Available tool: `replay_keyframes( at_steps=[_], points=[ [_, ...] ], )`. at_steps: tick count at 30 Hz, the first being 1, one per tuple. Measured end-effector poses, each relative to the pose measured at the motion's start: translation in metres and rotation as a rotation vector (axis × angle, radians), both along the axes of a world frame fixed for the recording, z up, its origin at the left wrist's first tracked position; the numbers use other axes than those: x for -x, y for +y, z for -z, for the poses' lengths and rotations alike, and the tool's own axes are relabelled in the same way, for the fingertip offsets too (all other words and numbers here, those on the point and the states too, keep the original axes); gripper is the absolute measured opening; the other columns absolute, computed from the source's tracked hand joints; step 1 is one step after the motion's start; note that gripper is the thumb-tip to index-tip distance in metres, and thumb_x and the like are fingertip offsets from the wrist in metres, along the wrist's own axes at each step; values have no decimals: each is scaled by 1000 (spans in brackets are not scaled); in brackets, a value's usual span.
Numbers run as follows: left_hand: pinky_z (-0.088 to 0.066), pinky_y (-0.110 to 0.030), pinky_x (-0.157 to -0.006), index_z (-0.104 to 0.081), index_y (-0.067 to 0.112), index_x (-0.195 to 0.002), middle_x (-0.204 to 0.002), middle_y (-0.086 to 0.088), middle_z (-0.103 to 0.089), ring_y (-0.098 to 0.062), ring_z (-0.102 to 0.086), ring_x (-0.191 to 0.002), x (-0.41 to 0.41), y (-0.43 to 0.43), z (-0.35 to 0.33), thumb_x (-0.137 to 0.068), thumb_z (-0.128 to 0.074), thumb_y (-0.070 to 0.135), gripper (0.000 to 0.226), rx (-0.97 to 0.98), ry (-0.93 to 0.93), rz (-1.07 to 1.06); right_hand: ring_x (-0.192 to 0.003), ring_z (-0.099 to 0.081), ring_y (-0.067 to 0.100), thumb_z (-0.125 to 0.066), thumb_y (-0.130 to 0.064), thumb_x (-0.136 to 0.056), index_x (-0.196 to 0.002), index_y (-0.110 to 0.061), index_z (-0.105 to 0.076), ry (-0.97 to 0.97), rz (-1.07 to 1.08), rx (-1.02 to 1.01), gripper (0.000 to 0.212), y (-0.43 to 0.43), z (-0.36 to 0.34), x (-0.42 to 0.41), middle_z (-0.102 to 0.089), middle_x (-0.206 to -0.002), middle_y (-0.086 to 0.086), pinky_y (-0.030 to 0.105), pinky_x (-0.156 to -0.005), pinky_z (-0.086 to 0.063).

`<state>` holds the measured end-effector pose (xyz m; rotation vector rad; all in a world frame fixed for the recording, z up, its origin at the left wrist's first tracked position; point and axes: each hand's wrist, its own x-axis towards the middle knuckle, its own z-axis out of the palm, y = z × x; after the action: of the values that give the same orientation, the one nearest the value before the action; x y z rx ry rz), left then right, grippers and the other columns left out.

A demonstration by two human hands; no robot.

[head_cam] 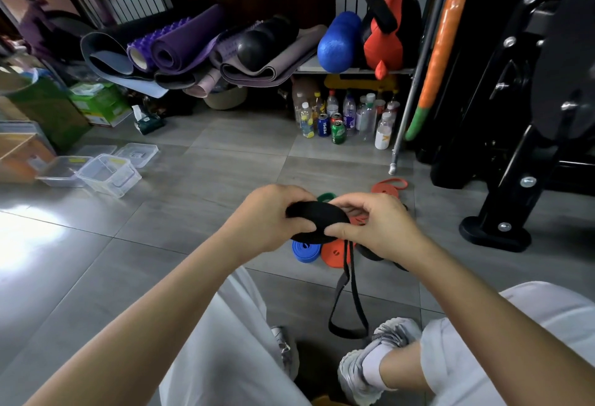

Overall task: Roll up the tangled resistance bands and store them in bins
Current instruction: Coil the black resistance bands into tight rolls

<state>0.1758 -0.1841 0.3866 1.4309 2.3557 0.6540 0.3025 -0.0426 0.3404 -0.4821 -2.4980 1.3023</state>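
Both hands hold a partly rolled black resistance band [317, 220] above the floor. My left hand [269, 217] grips the roll's left side, and my right hand [375, 223] pinches its right side. The band's loose end [349, 302] hangs down in a loop to the floor near my shoe. Under the roll lie a rolled blue band [304, 250] and a rolled orange band [335, 254]. A green band [325, 197] peeks out behind my hands, and a loose orange band [388, 186] lies further back on the right. Clear plastic bins [108, 173] stand at the left.
Bottles and cans [341, 119] crowd the floor under a shelf holding yoga mats [180, 45] and foam rollers [338, 41]. A black exercise machine [515, 148] stands at the right. Cardboard boxes [22, 154] sit at the far left. My knees and grey shoes [370, 357] are below.
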Motion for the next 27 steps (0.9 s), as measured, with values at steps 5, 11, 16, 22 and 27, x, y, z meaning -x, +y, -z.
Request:
replay_keyframes(
  at_steps=[5,11,16,22,27],
  points=[
    [-52,-19,-71,-67,28,-89,-82,13,-73,-3,-68,-82,9,-13,-1,-77,-70,-4,35,-302,-481,-79,-88,-69,10,-79,-8,-71,-96,-19,-72,110,-34,169,29,3,21,-10,-74,-90,-5,29,-84,-53],
    [-56,-29,-72,-63,17,-105,-97,0,-72,-19,-69,-92,-1,-18,19,-77,-69,7,30,-525,-928,-145,-88,-69,5,-72,3,-72,-96,-26,-66,317,-10,413,37,-1,20,-2,-73,-87,-16,18,-82,-51],
    [-46,-27,-96,-37,45,-130,-127,14,-51,-6,-52,-115,1,-16,12,-79,-73,21,67,-321,-96,57,-84,-67,0,-79,-23,-71,-89,-43,-69,150,-31,124,29,2,7,2,-73,-86,-16,23,-81,-52],
    [-44,-28,-91,-44,43,-133,-122,18,-59,-7,-53,-111,-2,-4,-3,-86,-61,24,53,6,295,222,-75,-64,-2,-79,-28,-69,-83,-33,-71,40,-80,-71,17,-1,-5,7,-67,-71,-19,24,-72,-52],
    [-47,-18,-89,-60,46,-107,-101,30,-62,3,-58,-100,4,-9,-2,-79,-71,9,48,-248,-121,71,-83,-70,20,-79,-38,-65,-89,-35,-70,100,-88,165,26,5,1,-2,-73,-87,-5,45,-78,-56]
  ],
)
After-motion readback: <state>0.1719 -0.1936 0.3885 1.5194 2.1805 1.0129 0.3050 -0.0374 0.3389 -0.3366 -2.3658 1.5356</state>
